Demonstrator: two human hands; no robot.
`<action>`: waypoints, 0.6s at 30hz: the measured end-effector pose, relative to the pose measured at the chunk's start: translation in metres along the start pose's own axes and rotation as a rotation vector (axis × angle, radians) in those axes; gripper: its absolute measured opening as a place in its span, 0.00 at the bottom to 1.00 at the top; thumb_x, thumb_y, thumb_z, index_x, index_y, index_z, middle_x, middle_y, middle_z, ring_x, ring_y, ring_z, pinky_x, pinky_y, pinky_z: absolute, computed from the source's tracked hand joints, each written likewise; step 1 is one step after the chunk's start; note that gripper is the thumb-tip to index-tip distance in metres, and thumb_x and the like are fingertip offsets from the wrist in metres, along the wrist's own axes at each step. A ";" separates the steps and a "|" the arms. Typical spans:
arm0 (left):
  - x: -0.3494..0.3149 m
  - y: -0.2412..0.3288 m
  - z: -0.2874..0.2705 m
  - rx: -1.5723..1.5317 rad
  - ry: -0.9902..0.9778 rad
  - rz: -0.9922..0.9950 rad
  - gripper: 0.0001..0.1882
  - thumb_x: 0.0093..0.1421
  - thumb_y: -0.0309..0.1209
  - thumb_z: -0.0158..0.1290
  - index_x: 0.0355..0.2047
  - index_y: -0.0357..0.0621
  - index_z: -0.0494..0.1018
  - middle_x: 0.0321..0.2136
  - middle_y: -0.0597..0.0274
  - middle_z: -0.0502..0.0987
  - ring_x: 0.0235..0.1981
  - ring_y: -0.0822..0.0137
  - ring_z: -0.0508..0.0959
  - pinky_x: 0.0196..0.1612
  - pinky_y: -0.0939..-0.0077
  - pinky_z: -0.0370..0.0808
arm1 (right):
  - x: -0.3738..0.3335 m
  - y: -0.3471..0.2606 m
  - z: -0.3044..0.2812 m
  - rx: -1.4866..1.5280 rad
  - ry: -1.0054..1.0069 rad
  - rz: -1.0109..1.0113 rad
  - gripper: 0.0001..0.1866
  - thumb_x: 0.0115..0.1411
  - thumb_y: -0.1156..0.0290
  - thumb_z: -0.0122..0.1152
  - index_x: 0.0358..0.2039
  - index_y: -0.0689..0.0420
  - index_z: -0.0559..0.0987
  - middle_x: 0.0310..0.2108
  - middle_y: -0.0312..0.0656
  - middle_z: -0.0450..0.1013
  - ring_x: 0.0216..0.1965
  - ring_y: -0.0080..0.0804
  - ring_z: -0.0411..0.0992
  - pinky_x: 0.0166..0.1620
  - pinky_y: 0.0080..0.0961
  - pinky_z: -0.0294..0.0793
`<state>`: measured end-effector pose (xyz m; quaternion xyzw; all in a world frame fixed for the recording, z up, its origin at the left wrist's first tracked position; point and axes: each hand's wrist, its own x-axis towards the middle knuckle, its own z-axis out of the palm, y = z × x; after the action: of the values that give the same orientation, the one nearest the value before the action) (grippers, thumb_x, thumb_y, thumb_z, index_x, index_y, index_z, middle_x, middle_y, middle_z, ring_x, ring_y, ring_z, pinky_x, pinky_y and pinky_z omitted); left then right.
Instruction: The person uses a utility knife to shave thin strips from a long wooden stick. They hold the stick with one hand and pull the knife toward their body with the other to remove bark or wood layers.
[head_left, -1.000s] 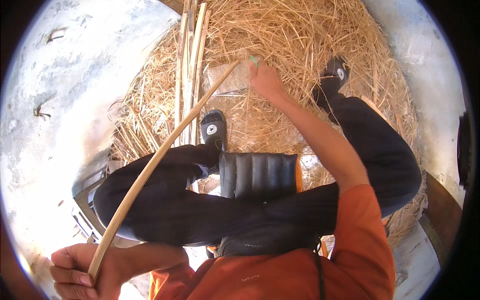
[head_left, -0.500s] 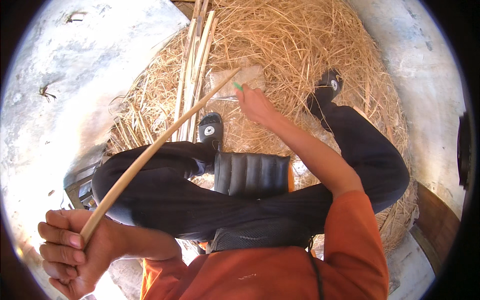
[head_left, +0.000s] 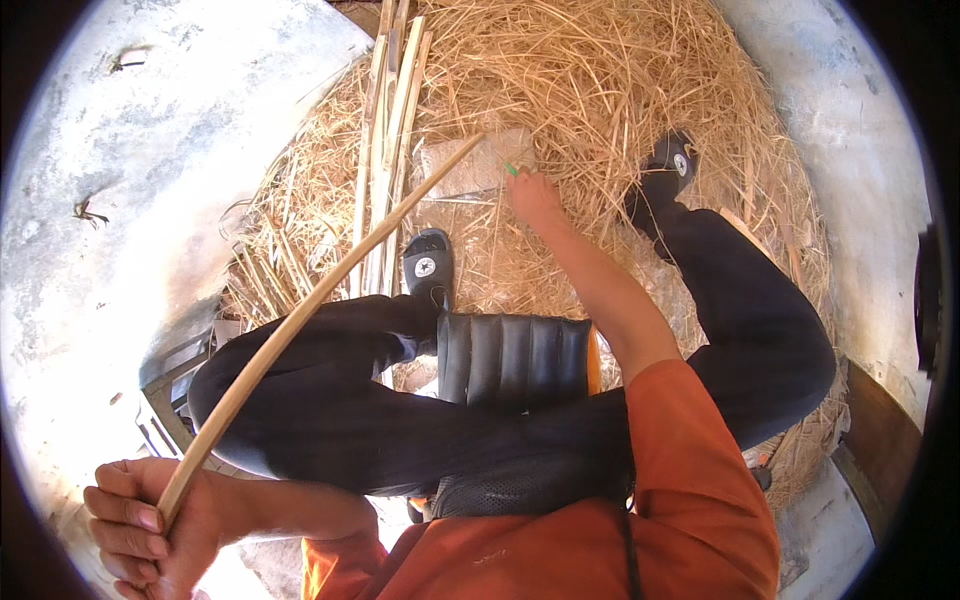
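My left hand (head_left: 165, 530), at the lower left, is closed round the thick end of a long, pale wooden stick (head_left: 300, 318). The stick slants up and away across my left thigh, and its thin far end reaches over a flat, worn block (head_left: 450, 172) on the ground. Beside that block my right hand (head_left: 536, 200) is closed with the arm stretched forward. A small green piece (head_left: 511, 170) pokes out of its fingers; the rest is hidden, so I cannot make out its kind. My right hand is apart from the stick.
Several long wooden strips (head_left: 392, 140) lie to the left of the block. Dry shavings (head_left: 590, 80) cover the ground ahead. A black ribbed cushion (head_left: 515, 360) sits between my legs. Pale walls (head_left: 200, 150) curve up at both sides; dark slatted pieces (head_left: 165, 400) stand at the left.
My right hand with the green piece has shifted right, away from the stick's far end. My left hand still grips the stick, nearly in the same place.
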<state>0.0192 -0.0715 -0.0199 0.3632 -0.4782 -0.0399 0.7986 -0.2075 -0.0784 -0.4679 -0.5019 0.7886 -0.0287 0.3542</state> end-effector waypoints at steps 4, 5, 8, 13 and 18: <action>0.008 -0.004 -0.002 -0.177 -0.056 -0.133 0.16 0.52 0.40 0.44 0.13 0.59 0.51 0.12 0.74 0.51 0.16 0.75 0.52 0.25 0.79 0.53 | 0.020 0.041 -0.018 -0.104 -0.156 -0.086 0.20 0.64 0.62 0.42 0.37 0.66 0.78 0.37 0.57 0.75 0.40 0.51 0.74 0.44 0.44 0.75; 0.005 -0.003 0.004 -0.187 -0.058 -0.135 0.18 0.52 0.41 0.44 0.12 0.58 0.50 0.10 0.73 0.50 0.16 0.74 0.52 0.25 0.78 0.53 | 0.024 0.057 -0.019 -0.194 -0.200 -0.155 0.22 0.65 0.61 0.41 0.35 0.68 0.78 0.34 0.58 0.75 0.37 0.53 0.75 0.43 0.45 0.74; 0.003 -0.003 -0.007 -0.099 -0.026 -0.079 0.22 0.50 0.43 0.45 0.08 0.57 0.47 0.07 0.70 0.48 0.14 0.73 0.52 0.23 0.76 0.50 | -0.041 -0.021 -0.124 -0.337 -0.383 -0.007 0.25 0.66 0.58 0.41 0.33 0.69 0.77 0.35 0.60 0.75 0.37 0.54 0.75 0.43 0.45 0.73; -0.007 0.010 -0.009 -0.185 -0.209 -0.097 0.21 0.54 0.48 0.39 0.10 0.55 0.51 0.07 0.68 0.52 0.14 0.72 0.53 0.23 0.76 0.50 | -0.132 -0.065 -0.188 0.162 0.048 -0.355 0.28 0.66 0.50 0.43 0.35 0.67 0.74 0.30 0.58 0.74 0.34 0.50 0.75 0.38 0.42 0.71; -0.013 0.017 -0.022 -0.317 -0.406 -0.090 0.23 0.58 0.50 0.36 0.11 0.53 0.53 0.07 0.65 0.58 0.13 0.72 0.54 0.22 0.77 0.50 | -0.240 -0.129 -0.187 0.579 -0.014 -0.406 0.23 0.67 0.54 0.42 0.35 0.66 0.70 0.22 0.60 0.71 0.27 0.57 0.73 0.31 0.49 0.68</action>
<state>0.0250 -0.0414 -0.0252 0.2389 -0.5999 -0.2222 0.7305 -0.1591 -0.0052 -0.1489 -0.5274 0.6295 -0.3174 0.4741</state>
